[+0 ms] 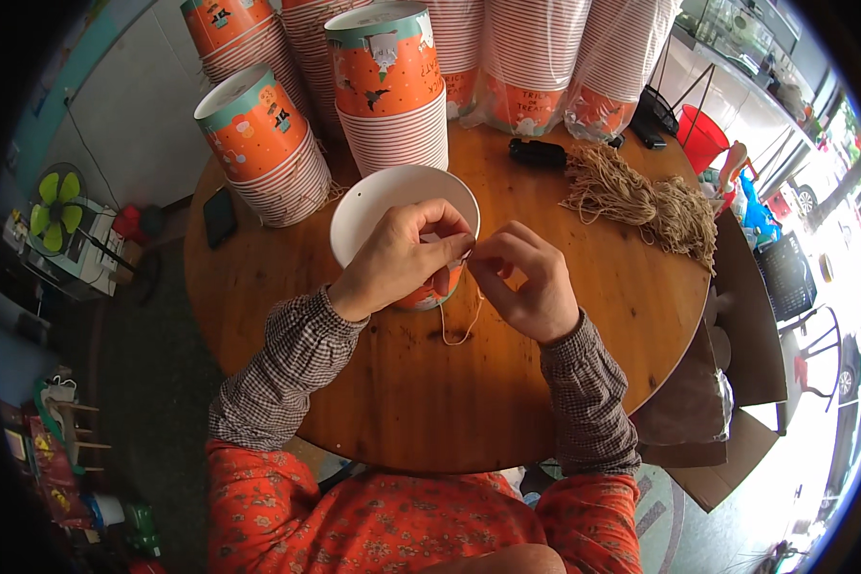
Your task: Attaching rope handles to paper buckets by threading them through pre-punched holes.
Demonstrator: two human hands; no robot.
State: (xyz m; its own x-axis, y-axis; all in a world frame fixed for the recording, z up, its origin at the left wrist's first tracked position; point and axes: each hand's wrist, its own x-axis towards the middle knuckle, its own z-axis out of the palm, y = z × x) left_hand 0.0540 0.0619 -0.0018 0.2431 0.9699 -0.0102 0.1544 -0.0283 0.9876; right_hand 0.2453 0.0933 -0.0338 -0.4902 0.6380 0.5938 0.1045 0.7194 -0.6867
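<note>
In front of me on the round wooden table stands a paper bucket (362, 201), white inside and orange outside, its mouth tilted toward me. A small hole shows in its inner wall at the left. My left hand (407, 251) is at the bucket's near right rim, thumb and forefinger pinched together. Just right of it my right hand (526, 277) pinches as well, its fingertips almost meeting the left ones. A thin beige string (461, 342) hangs in a loop below the fingertips onto the table. What the left fingertips grip is too small to make out.
Tall stacks of orange paper buckets (392, 134) stand along the far side, some in clear plastic bags (531, 67). A bundle of beige strings (641, 201) lies at the right, beside a black object (538, 153). A dark phone (220, 218) lies at the left edge.
</note>
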